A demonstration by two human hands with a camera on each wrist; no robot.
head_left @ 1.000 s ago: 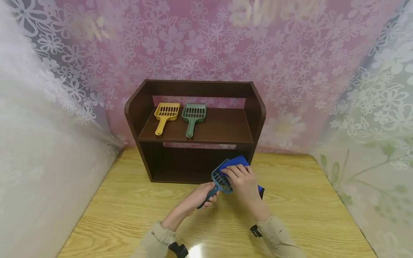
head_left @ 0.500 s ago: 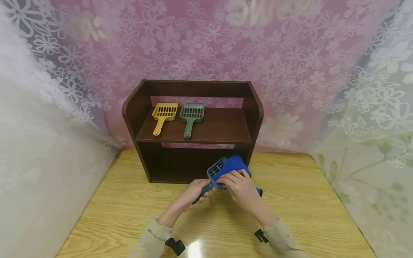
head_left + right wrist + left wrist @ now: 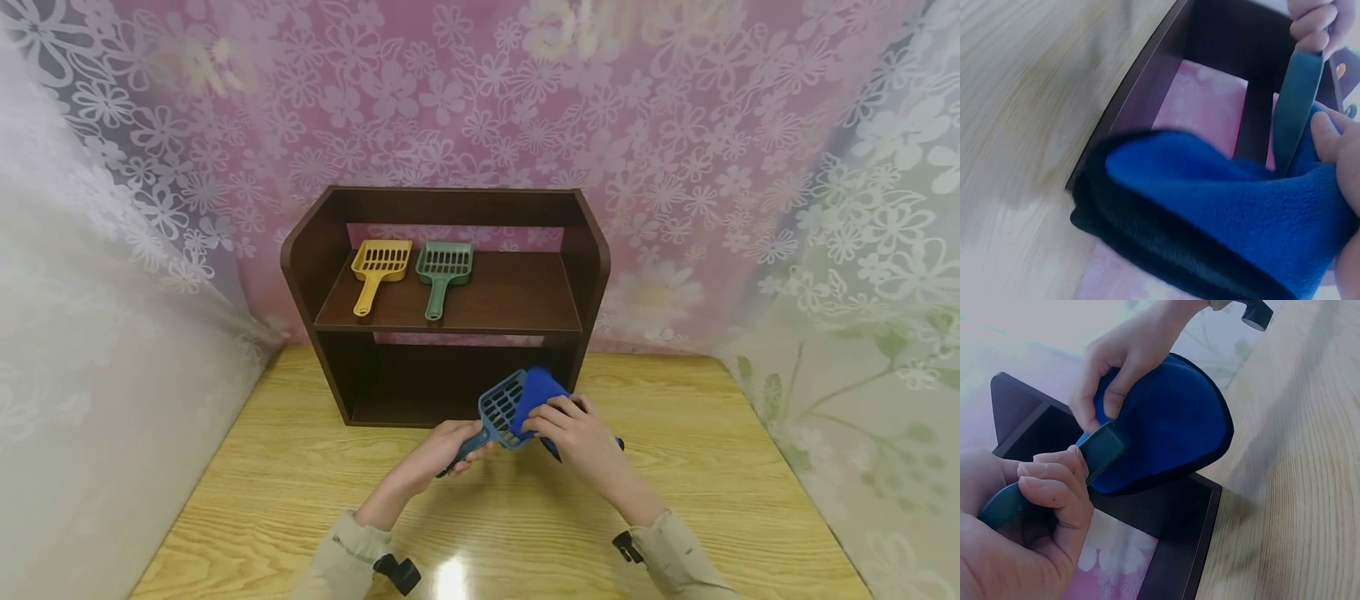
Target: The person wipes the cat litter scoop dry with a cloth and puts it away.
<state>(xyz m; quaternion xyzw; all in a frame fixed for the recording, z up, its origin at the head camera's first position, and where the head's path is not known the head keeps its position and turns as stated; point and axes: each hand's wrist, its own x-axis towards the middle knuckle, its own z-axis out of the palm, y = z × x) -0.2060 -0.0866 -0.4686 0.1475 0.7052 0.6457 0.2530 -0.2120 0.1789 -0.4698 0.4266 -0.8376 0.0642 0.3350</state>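
My left hand (image 3: 444, 447) grips the handle of a blue slotted litter scoop (image 3: 501, 408), its head tilted up and to the right. In the left wrist view the fingers (image 3: 1054, 481) curl round that handle. My right hand (image 3: 573, 429) pinches a blue cloth (image 3: 538, 398) with black edging against the right side of the scoop's head. Seen from the right wrist, the cloth (image 3: 1222, 206) hangs in folds and wraps the scoop's (image 3: 1297, 106) edge. Most of the slots show in the head view; the cloth covers the right part.
Behind the hands stands a dark brown two-tier shelf (image 3: 517, 292) on the wooden table (image 3: 262, 500). A yellow litter scoop (image 3: 381, 262) and a green litter scoop (image 3: 444, 265) lie on its upper board. Floral curtains (image 3: 450, 92) hang at the back and both sides.
The cloth first spread over more of the scoop's head, then drew back to its right edge with the right hand. The left hand and scoop shifted slightly left.
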